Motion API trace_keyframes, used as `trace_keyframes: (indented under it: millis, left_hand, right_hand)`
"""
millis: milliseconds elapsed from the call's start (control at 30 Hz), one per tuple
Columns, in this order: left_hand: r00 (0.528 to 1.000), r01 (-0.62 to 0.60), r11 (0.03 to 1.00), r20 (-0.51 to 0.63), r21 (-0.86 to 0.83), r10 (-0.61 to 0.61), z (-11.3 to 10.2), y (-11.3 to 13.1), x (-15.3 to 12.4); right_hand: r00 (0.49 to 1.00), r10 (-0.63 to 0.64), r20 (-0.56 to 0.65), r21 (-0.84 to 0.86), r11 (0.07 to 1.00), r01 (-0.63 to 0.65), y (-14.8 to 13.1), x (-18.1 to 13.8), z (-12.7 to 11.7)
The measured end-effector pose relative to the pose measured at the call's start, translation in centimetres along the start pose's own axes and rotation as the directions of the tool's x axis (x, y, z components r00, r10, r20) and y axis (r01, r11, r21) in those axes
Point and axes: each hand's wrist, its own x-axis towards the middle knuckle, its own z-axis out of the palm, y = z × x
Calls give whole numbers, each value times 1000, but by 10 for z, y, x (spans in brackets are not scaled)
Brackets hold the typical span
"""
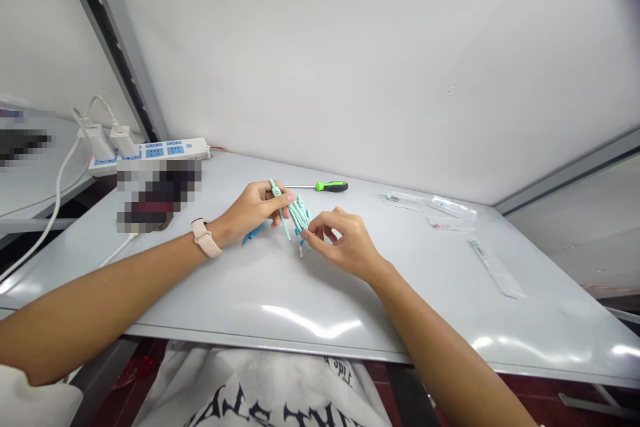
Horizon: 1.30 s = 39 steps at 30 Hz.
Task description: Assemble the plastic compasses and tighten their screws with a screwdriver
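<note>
Over the middle of the table, my left hand (264, 203) holds a mint-green drawing compass (277, 192) between thumb and fingers, its round hinge facing up. Beside it, several slim mint-green pieces (299, 212) form a bundle between my two hands; they look like more compasses, but the overlap hides their full shape. My right hand (343, 240) has its thumb and fingers pinched at the lower right end of this bundle, where a small blue part and a whitish tip show. A blue compass-like tool (254, 233) lies on the table just below my left hand.
Behind my hands lies a screwdriver (332, 186) with a green and black handle. Clear plastic sleeves (495, 268) with small items are spread at the right. A white power strip (173, 149) with plugged-in chargers stands at the back left, near a pixelated dark object (165, 193) with a white cable.
</note>
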Motion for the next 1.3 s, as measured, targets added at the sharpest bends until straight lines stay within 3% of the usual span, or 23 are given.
trace_keyframes:
  millis: [233,500,633,800,1000,1167,1300]
  left_hand:
    - [1000,-12,1000,6,19,12,-1,-2,0]
    - [1000,-14,997,9,79,13,-2,-2,1]
    - [996,-4,983,91,184,-13,-2,1,-3]
    - [956,0,968,285,252,-74,-2,6,-8]
    - [897,-27,939,422,343,-128,0,8,-10]
    - [856,-51,910,486,412,-173,1,8,-12]
    - [828,-45,885,513,463,-226,-1,7,-13]
  right_hand:
    - [999,-47,-26,-27,999,46,2,0,0]
    - [999,-7,-46,-34,999,5,-1,0,1]
    - [994,49,-94,33,998,-46,-4,1,0]
    - [984,175,-17,189,967,-168,-8,3,-2]
    - [968,229,99,251,936,-247,-11,2,2]
    - [969,174,176,203,957,-209,-13,2,3]
    - [980,148,132,170,971,-169,-12,2,2]
